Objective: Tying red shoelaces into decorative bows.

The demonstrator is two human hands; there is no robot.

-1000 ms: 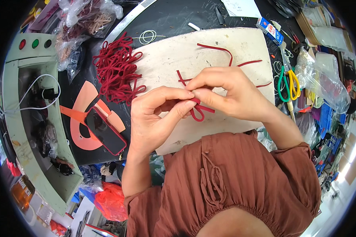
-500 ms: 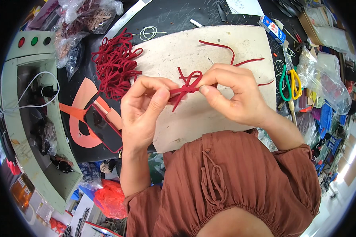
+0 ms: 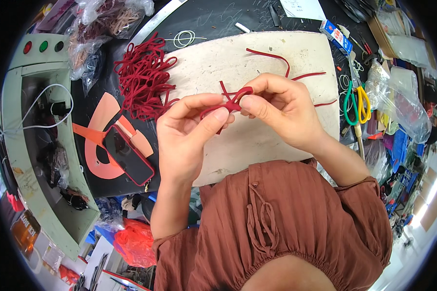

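Note:
Between my two hands, above a pale board (image 3: 272, 140), is a dark red cord bow (image 3: 233, 105) with a knot at its middle. My left hand (image 3: 194, 123) pinches the bow's left side near the knot, thumb over forefinger. On the other side, my right hand (image 3: 282, 107) grips the right loop between thumb and fingertips. One cord end sticks up behind the knot; part of the bow is hidden by my fingers. A heap of similar red cord bows (image 3: 143, 80) lies at the board's left edge.
Loose red cord pieces (image 3: 277, 57) lie on the board beyond my right hand. Scissors with green and yellow handles (image 3: 357, 104) are at the right, near a small blue box (image 3: 336, 36). A phone (image 3: 127, 154) rests at left beside a grey-green machine housing (image 3: 14, 97).
My left hand has shifted right and closer to the knot, its thumb now beside it. My right fingers have moved slightly up and left, and the bow's loops have changed shape.

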